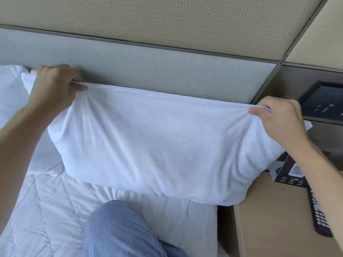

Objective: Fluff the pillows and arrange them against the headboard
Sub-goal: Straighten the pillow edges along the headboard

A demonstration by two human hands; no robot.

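A: Far left of the grip, a second white pillow [11, 89] leans at the grey headboard [167, 71]. What is the left hand [53, 86] doing?

B: It pinches the top-left corner of the white pillow [148, 145], thumb pressed against curled fingers over the cased seam. The seam is stretched taut between the two hands.

A: And the pillow itself?

B: It hangs below the grip, upright in front of the headboard, its bottom edge resting on the rumpled white duvet [46, 210]. A knee in blue jeans [118, 229] is planted on the bed just below it.

A: The right hand [276, 119]?

B: Also closed in a pinch, on the top-right corner. Beyond it sit a nightstand [278, 219], a dark card [289, 173] and a remote control [319, 216].

A: How should it handle?

B: Light, soft and limp, judging by the sag. The corners look like the best hold; the loose case could slip over the filling if gripped mid-seam.
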